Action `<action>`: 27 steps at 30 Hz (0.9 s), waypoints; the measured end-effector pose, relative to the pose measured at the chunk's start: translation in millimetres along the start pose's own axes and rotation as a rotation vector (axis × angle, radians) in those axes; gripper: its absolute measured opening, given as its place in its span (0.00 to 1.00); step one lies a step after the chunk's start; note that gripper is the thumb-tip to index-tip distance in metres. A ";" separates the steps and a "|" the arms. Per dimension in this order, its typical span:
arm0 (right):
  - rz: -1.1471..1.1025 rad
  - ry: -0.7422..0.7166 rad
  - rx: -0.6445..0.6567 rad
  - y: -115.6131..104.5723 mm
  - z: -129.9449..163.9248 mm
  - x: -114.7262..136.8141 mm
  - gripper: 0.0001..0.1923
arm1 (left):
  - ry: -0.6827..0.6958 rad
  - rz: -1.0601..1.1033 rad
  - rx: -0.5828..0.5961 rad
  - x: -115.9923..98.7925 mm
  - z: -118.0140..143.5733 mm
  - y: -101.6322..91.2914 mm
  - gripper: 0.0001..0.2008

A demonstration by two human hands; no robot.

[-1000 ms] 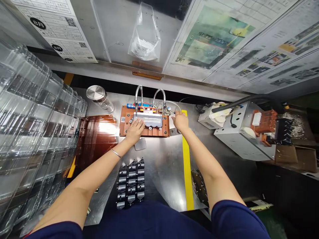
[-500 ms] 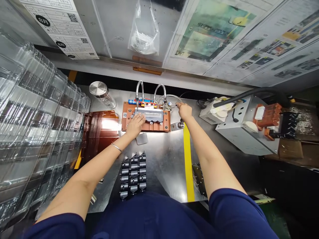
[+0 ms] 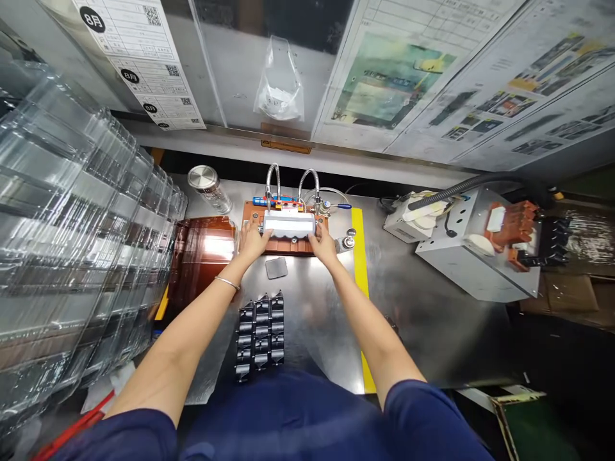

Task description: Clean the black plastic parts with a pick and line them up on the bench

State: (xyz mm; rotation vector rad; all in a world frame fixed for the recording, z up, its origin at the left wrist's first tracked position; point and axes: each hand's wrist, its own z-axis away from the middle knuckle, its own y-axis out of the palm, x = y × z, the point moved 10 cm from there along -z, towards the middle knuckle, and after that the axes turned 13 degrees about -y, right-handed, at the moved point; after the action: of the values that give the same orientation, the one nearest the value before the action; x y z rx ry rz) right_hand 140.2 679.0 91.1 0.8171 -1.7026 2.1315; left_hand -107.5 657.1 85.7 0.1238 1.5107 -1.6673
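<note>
A pale grey rectangular block [image 3: 289, 223] lies on a copper-coloured fixture plate [image 3: 283, 246] at the back of the steel bench. My left hand [image 3: 252, 239] grips the block's left end and my right hand [image 3: 321, 244] grips its right end. Two bent metal hoses [image 3: 307, 178] rise behind the fixture. A small grey square pad [image 3: 277, 267] lies just in front of it. Three rows of black plastic parts [image 3: 260, 336] sit near the bench's front edge between my forearms.
Tall stacks of clear plastic trays [image 3: 72, 237] fill the left side, with amber sheets [image 3: 199, 253] beside them. A metal-lidded jar [image 3: 209, 188] stands at the back left. A grey control box [image 3: 473, 246] with cables sits at the right. A yellow tape strip [image 3: 360, 269] runs across the bench.
My right hand has come back from the valve at the fixture's right and now holds the block's right end. My left hand shifted to the block's left end. The camera has tilted.
</note>
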 end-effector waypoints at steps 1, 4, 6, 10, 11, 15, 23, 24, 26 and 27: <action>-0.042 -0.004 -0.006 4.2 11.9 2.5 0.32 | -0.007 0.010 0.009 2.7 9.4 -0.3 0.22; -0.140 -0.038 -0.019 5.5 51.6 11.6 0.34 | 0.018 0.059 0.037 14.9 55.1 -7.4 0.27; -0.176 -0.071 -0.019 2.1 78.6 19.4 0.31 | 0.105 0.110 0.059 22.1 94.1 -15.9 0.31; -0.170 -0.086 0.056 9.6 122.1 37.3 0.25 | 0.331 0.231 0.087 31.4 164.9 -39.2 0.16; -0.158 -0.074 0.094 17.1 131.7 43.9 0.25 | 0.355 0.255 0.085 35.0 176.5 -45.2 0.12; -0.149 -0.094 0.296 62.8 179.2 97.9 0.23 | 0.380 0.344 0.081 49.7 202.3 -67.1 0.11; -0.253 -0.227 0.467 89.6 178.7 157.3 0.19 | -0.053 0.601 -0.068 124.8 213.7 -120.4 0.15; -0.207 -0.173 0.390 82.1 156.8 144.0 0.21 | -0.144 0.647 -0.082 139.3 214.7 -126.0 0.17; -0.092 -0.055 0.257 73.3 117.8 117.6 0.23 | -0.304 0.749 -0.063 163.9 217.0 -132.1 0.19; -0.039 0.006 0.217 74.4 103.5 106.7 0.25 | -0.368 0.803 -0.034 173.0 218.2 -133.3 0.19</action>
State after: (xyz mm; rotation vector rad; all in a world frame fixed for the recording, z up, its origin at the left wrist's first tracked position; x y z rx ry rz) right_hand 39.7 547.9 109.9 0.8926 -1.4571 2.3176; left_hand -201.3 368.7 143.5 0.3354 1.0079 -0.9498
